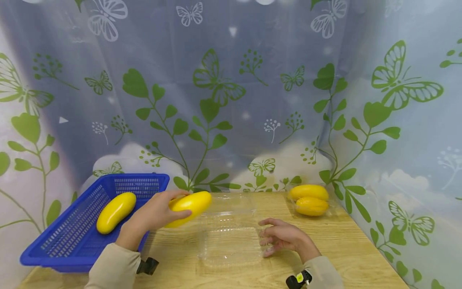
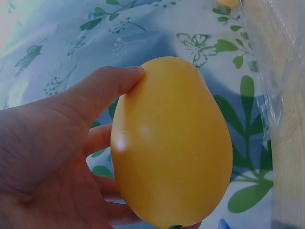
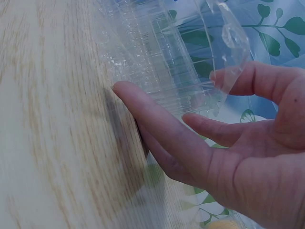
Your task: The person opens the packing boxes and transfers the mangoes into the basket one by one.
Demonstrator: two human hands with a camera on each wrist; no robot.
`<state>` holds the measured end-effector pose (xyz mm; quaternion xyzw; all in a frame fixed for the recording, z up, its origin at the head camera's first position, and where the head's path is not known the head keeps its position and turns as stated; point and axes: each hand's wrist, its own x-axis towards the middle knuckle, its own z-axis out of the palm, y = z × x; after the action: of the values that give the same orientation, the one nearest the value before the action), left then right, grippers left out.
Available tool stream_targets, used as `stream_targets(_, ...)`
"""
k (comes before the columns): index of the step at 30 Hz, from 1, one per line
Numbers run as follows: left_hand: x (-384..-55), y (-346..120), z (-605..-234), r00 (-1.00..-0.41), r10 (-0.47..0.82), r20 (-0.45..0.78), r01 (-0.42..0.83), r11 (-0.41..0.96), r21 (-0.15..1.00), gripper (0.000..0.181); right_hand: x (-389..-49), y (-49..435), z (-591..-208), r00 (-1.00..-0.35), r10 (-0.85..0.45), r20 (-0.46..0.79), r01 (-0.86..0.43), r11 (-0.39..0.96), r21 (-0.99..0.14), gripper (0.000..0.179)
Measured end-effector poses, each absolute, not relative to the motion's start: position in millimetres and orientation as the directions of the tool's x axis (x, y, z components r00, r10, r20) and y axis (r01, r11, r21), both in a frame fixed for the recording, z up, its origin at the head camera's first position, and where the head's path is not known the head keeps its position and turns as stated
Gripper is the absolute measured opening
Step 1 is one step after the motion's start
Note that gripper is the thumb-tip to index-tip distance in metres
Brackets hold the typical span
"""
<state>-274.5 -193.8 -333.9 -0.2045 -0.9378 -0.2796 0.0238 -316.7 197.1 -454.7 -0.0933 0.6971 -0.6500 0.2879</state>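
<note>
A smooth yellow mango (image 1: 195,204), rounded like a toy fruit, is gripped by my left hand (image 1: 157,214) between thumb and fingers. It is held up between the blue basket and a clear plastic clamshell box (image 1: 231,245). In the left wrist view, the mango (image 2: 171,143) shows a small green spot at its lower end. The box lies open on the table, its lid folded back toward the curtain. My right hand (image 1: 285,237) is at the right side of the box, fingers loosely extended. In the right wrist view, its fingertips (image 3: 125,90) are right at the box's clear wall.
At the left stands a blue plastic basket (image 1: 54,259) with another yellow mango (image 1: 116,212) in it. Two yellow mangoes (image 1: 310,194) sit in a clear box at the back right. A patterned curtain (image 1: 260,96) hangs behind the wooden table (image 1: 353,245).
</note>
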Motion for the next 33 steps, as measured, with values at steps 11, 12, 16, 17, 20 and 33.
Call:
stream_targets(11, -275, -210, -328, -0.915, 0.356, 0.187, 0.402, 0.794, 0.456, 0.058, -318, 198, -458, -0.817, -0.499, -0.288, 0.254, 0.136, -0.958, 0.061)
stream_targets(12, -275, -211, -327, -0.915, 0.356, 0.191, 0.404, 0.796, 0.452, 0.057, -318, 198, -458, -0.817, -0.499, -0.289, 0.256, 0.134, -0.957, 0.061)
stream_targets(16, -276, -214, -326, -0.91, 0.358, 0.211, 0.415, 0.801, 0.431, 0.056, -317, 197, -457, -0.817, -0.5, -0.288, 0.258, 0.131, -0.957, 0.061)
stream_targets(17, -276, -215, -326, -0.908, 0.359, 0.215, 0.418, 0.803, 0.424, 0.056, -317, 197, -457, -0.818, -0.498, -0.288, 0.257, 0.132, -0.957, 0.061)
stream_targets(20, -278, -218, -325, -0.911, 0.349, 0.219, 0.41, 0.815, 0.409, 0.054, -317, 197, -456, -0.818, -0.497, -0.288, 0.257, 0.133, -0.957, 0.062)
stream_targets(33, -282, -235, -319, -0.919, 0.326, 0.22, 0.388, 0.846, 0.366, 0.059, -316, 197, -455, -0.827, -0.484, -0.286, 0.239, 0.158, -0.958, 0.06)
